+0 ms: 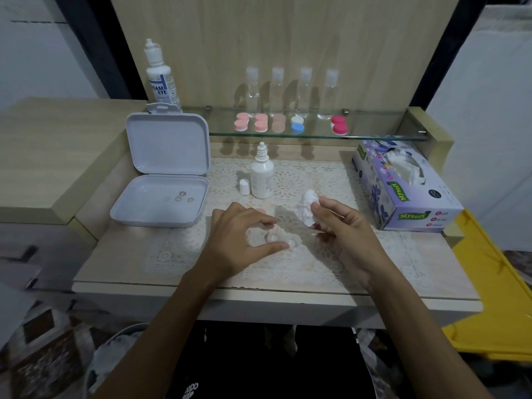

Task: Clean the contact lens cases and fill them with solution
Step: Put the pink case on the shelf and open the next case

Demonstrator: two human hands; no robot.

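A clear contact lens case point(280, 239) lies uncapped on the lace mat point(288, 180). My left hand point(243, 240) rests over it, thumb and forefinger touching its sides. A little to the right, my right hand point(342, 226) pinches a crumpled white tissue point(306, 207) just above the mat. Behind the hands stands a small white solution bottle point(261, 174) with its cap point(244, 186) off and set beside it. A pink cap peeks out behind my left fingers.
An open white box point(161, 185) holding a few lenses sits at the left. A tissue box point(403, 185) stands at the right. The glass shelf point(374, 136) carries coloured lens cases point(260, 123), clear bottles point(277, 90) and a large solution bottle point(161, 79).
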